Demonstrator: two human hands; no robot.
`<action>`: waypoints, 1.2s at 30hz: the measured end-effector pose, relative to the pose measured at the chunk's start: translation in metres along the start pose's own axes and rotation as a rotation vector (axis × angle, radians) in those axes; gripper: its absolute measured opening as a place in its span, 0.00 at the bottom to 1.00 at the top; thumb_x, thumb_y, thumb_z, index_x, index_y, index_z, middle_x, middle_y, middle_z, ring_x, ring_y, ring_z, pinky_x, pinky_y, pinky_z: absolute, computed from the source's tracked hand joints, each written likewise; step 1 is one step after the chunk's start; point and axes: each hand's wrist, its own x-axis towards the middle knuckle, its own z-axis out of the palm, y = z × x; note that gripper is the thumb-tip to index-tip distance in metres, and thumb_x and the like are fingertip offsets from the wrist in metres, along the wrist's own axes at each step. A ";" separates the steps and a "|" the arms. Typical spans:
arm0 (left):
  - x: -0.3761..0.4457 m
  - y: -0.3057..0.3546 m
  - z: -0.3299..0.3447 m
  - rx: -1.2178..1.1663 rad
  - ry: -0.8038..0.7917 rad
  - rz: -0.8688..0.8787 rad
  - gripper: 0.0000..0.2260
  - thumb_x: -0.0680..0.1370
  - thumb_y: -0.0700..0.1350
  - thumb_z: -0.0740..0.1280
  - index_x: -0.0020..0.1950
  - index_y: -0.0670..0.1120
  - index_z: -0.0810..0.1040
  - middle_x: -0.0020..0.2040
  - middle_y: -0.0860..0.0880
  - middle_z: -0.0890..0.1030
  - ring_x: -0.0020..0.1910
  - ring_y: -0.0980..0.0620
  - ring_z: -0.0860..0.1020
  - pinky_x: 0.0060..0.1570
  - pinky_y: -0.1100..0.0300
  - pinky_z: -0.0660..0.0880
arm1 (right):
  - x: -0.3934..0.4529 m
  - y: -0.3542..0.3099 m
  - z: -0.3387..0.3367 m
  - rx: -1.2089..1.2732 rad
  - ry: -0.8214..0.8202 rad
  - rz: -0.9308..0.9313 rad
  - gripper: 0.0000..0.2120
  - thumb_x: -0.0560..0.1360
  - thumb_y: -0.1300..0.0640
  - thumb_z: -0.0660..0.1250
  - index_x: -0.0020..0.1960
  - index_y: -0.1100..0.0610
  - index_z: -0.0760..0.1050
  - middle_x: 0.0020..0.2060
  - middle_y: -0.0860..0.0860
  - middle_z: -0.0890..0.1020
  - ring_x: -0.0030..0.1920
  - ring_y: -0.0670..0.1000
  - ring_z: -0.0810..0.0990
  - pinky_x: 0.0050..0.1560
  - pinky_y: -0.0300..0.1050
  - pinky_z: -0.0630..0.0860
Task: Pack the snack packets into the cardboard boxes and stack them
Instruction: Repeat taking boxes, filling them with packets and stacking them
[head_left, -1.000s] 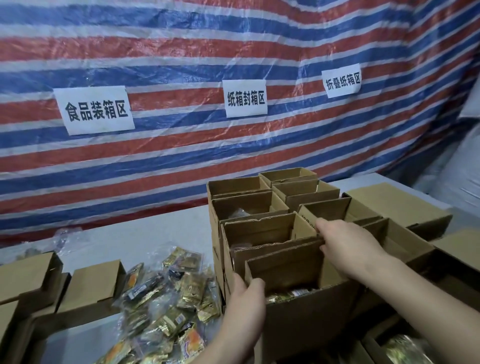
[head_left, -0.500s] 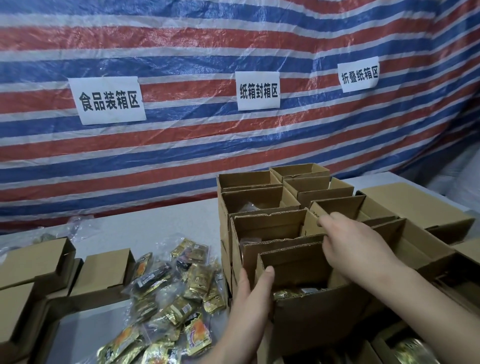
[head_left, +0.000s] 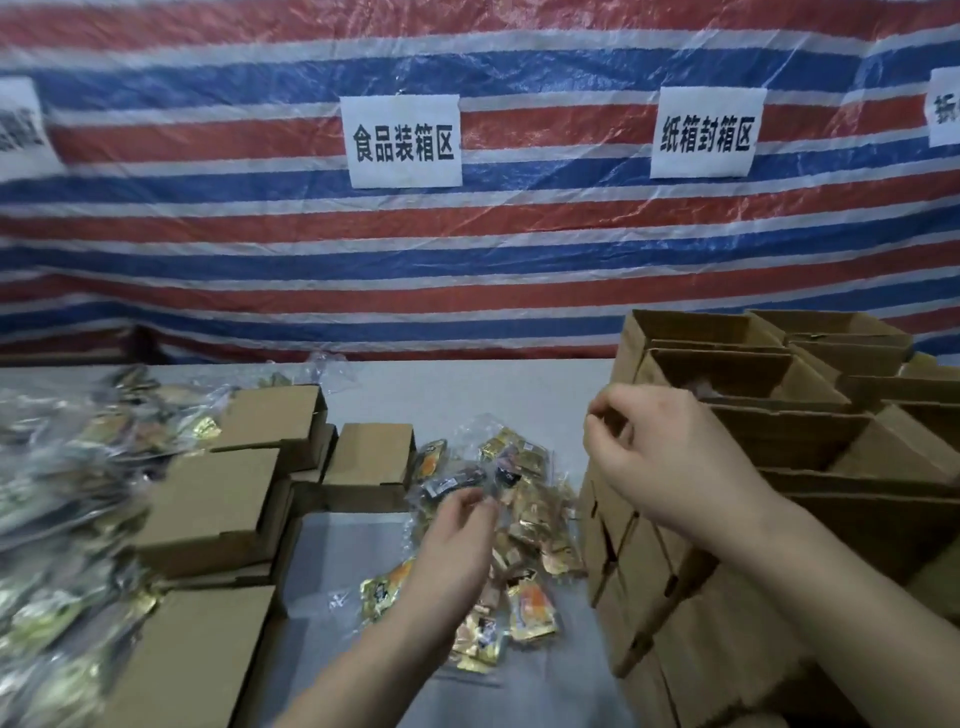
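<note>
Many gold and orange snack packets lie bagged under the left hand, whose grip is unclear; right hand loosely curled, empty.

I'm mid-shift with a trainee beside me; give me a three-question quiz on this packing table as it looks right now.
1. True or false: the open cardboard boxes stand to the right of the loose snack packets.
2. Which hand reaches down to the packets? A) left hand B) right hand
3. Fill in: the closed flat boxes lie to the ____ of the packets.

Key: 1 true. 2 A; its fingers are at a packet in the pile, while the right hand hangs in the air in front of the open boxes, fingers loosely curled, holding nothing visible. 3 left.
</note>
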 end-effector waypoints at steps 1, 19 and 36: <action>0.004 -0.002 -0.017 0.030 0.033 0.022 0.11 0.83 0.52 0.59 0.64 0.55 0.71 0.62 0.51 0.77 0.60 0.52 0.76 0.60 0.53 0.74 | 0.007 -0.008 0.014 0.043 -0.024 0.007 0.08 0.79 0.49 0.63 0.50 0.50 0.79 0.39 0.43 0.79 0.38 0.42 0.78 0.36 0.43 0.79; 0.208 -0.135 -0.260 1.144 0.443 -0.165 0.36 0.79 0.61 0.58 0.78 0.41 0.56 0.77 0.40 0.60 0.76 0.41 0.59 0.73 0.46 0.58 | 0.059 -0.092 0.225 0.363 -0.392 0.127 0.04 0.80 0.50 0.64 0.49 0.42 0.75 0.45 0.39 0.79 0.46 0.37 0.77 0.44 0.33 0.72; 0.211 -0.136 -0.284 1.379 0.359 -0.174 0.20 0.79 0.39 0.57 0.71 0.40 0.63 0.67 0.41 0.72 0.66 0.42 0.72 0.61 0.51 0.72 | 0.121 -0.123 0.322 0.394 -0.553 0.073 0.21 0.80 0.50 0.61 0.72 0.53 0.69 0.67 0.48 0.73 0.57 0.44 0.74 0.59 0.40 0.70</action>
